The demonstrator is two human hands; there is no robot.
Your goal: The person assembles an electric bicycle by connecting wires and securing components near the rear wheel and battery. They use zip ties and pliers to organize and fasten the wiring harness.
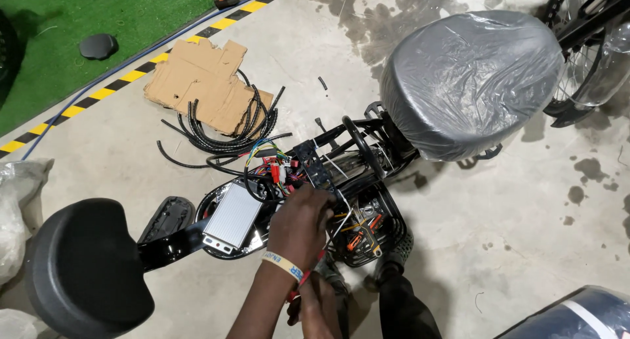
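— Coloured wires (279, 165), red, yellow, green and blue, bunched just beyond the fingers (321, 204) of the left hand (303, 222), towards the far left of the knuckles.

— Touching them?

— Hard to tell. Curled downward and close together, tips buried in the tangle, so no saying what exactly gets pinched. Possibly the white cable tie (341, 201) just to the right of the fingertips.

— And the right hand (319, 306)?

— Low, behind the left wrist and well back from the wires. Seemingly wrapped round something with a red handle (296, 290), but too hidden to call the grip.

— Likely trouble?

— Probably a snagged lead: tugging blind in that knot could pull a plug apart or strain a thin wire. Could also trap a wire under a tie if cinched without looking.

— Anything else close by?

— Silver controller box (231, 217) just left of the fingers, loose-looking on the black frame (367, 148); might shift if dragged by its leads. Orange connectors (359, 237) to the right of the fingers and a little nearer, down inside the frame, easy to knock.
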